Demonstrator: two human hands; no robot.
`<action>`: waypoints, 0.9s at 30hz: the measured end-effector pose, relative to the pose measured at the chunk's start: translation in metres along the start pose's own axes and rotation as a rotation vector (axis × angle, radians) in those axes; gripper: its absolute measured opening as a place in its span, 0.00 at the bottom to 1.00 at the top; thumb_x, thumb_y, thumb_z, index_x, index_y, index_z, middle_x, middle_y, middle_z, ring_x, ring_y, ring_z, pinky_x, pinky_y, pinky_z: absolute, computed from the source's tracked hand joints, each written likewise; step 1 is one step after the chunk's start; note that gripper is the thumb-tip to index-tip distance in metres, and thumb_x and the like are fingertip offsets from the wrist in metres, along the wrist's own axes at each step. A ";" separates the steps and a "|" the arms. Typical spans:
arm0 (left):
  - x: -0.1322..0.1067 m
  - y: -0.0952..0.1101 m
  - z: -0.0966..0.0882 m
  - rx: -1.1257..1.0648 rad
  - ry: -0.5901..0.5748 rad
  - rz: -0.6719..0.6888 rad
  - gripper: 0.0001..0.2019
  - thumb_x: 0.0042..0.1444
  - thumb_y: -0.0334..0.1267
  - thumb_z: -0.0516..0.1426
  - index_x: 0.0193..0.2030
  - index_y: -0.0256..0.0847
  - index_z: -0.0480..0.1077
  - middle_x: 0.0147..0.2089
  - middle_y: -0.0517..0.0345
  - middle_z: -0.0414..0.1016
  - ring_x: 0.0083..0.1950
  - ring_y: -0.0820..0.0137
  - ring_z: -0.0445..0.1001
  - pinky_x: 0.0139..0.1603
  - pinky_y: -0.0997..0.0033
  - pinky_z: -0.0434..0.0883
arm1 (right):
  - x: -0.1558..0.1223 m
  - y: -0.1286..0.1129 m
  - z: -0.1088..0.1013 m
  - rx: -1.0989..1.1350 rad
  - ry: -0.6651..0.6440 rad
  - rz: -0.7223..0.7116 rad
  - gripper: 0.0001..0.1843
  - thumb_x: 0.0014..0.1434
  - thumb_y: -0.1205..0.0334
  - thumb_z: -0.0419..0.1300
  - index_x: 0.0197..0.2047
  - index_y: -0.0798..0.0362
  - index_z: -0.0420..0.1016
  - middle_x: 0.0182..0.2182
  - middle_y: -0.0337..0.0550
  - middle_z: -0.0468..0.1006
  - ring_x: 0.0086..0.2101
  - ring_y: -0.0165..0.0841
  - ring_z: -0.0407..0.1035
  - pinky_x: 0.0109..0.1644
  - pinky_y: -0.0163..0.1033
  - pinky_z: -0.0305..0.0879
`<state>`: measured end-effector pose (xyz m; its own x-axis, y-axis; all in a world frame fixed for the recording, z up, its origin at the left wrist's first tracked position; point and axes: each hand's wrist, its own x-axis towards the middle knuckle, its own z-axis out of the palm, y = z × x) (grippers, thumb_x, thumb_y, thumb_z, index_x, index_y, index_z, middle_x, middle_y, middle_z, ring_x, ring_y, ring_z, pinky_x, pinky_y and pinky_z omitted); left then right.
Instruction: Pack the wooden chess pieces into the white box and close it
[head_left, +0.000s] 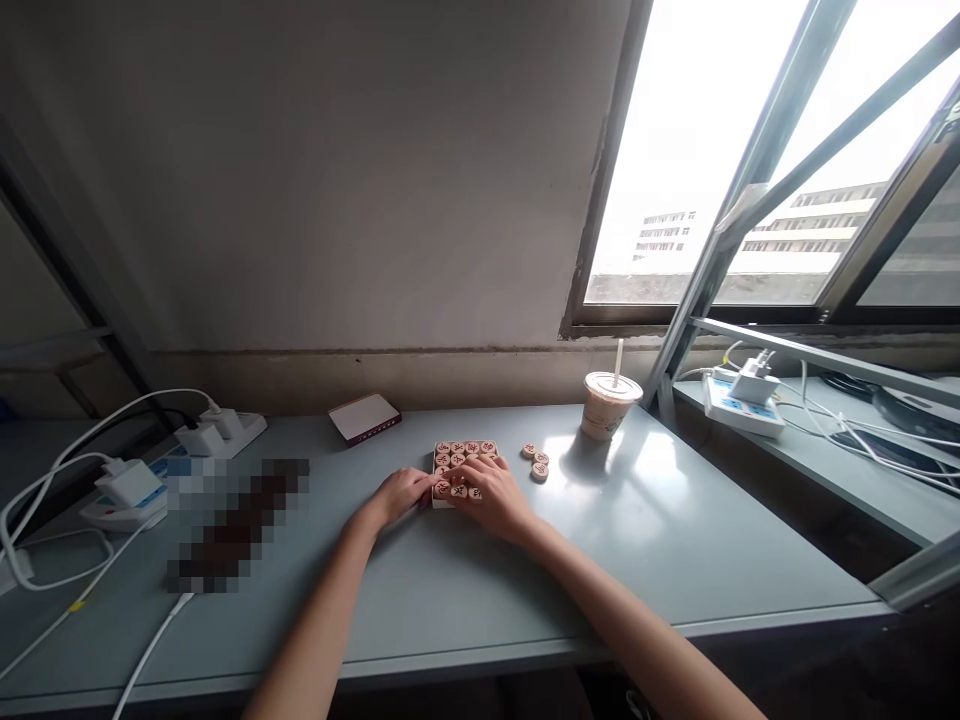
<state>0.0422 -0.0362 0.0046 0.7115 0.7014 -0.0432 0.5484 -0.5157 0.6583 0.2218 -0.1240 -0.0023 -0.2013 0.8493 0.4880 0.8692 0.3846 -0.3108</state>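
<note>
A shallow open box (444, 505) full of round wooden Chinese chess pieces (458, 491) lies on the desk before me. The pieces sit face up in rows. My left hand (401, 495) is at the box's left side, its fingers bent together against the edge. Over the middle of the box reaches my right hand (491, 495), with fingers stretched out and apart on top of the pieces. Several pieces lie hidden under it. To the right of the box, three loose chess pieces (540, 470) rest close together on the desk.
Behind and left lies the box lid (366, 418). A lidded drink cup (607, 408) with a straw stands at the back right. Power strips (232, 432) with white cables (154, 640) occupy the left side, beside a pixelated patch. A metal frame post (694, 300) rises beyond the cup.
</note>
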 end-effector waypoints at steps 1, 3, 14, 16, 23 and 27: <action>0.000 0.000 0.000 0.013 0.008 0.000 0.24 0.56 0.54 0.42 0.18 0.40 0.60 0.23 0.58 0.67 0.29 0.68 0.64 0.35 0.71 0.59 | 0.000 0.000 -0.003 0.001 0.009 0.007 0.10 0.60 0.52 0.57 0.43 0.46 0.73 0.40 0.40 0.77 0.42 0.36 0.67 0.47 0.42 0.54; -0.001 0.001 0.001 0.046 0.021 -0.007 0.24 0.56 0.56 0.44 0.19 0.40 0.61 0.22 0.60 0.66 0.29 0.69 0.63 0.34 0.71 0.57 | -0.001 0.003 -0.012 -0.036 0.034 0.045 0.09 0.63 0.55 0.54 0.39 0.47 0.74 0.38 0.40 0.77 0.40 0.35 0.67 0.45 0.41 0.53; 0.003 0.004 0.006 0.170 0.062 -0.030 0.24 0.56 0.55 0.46 0.19 0.39 0.63 0.20 0.61 0.61 0.25 0.72 0.57 0.30 0.72 0.52 | -0.025 0.050 -0.069 -0.250 -0.197 0.674 0.10 0.54 0.60 0.60 0.40 0.53 0.70 0.36 0.46 0.77 0.35 0.37 0.70 0.31 0.37 0.54; 0.002 0.004 0.006 0.168 0.061 -0.027 0.23 0.56 0.54 0.46 0.19 0.39 0.63 0.20 0.60 0.62 0.26 0.72 0.57 0.30 0.72 0.52 | -0.025 0.047 -0.072 -0.175 -0.206 0.666 0.08 0.54 0.63 0.58 0.40 0.52 0.69 0.35 0.43 0.77 0.33 0.35 0.69 0.29 0.35 0.53; 0.001 0.005 0.007 0.166 0.066 -0.026 0.24 0.56 0.53 0.46 0.18 0.39 0.64 0.20 0.59 0.64 0.26 0.71 0.59 0.30 0.72 0.52 | -0.030 0.055 -0.063 0.050 -0.170 0.492 0.14 0.48 0.67 0.60 0.40 0.50 0.68 0.35 0.39 0.76 0.36 0.33 0.69 0.34 0.34 0.58; 0.001 0.005 0.007 0.183 0.084 -0.028 0.24 0.57 0.54 0.46 0.19 0.39 0.64 0.20 0.60 0.63 0.26 0.71 0.58 0.30 0.72 0.52 | -0.032 0.069 -0.056 0.177 -0.245 0.438 0.16 0.45 0.66 0.63 0.40 0.51 0.70 0.36 0.40 0.75 0.33 0.32 0.68 0.34 0.34 0.61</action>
<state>0.0487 -0.0420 0.0024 0.6595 0.7516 0.0083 0.6439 -0.5706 0.5098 0.3131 -0.1449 0.0061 0.0457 0.9955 0.0832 0.8103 0.0118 -0.5859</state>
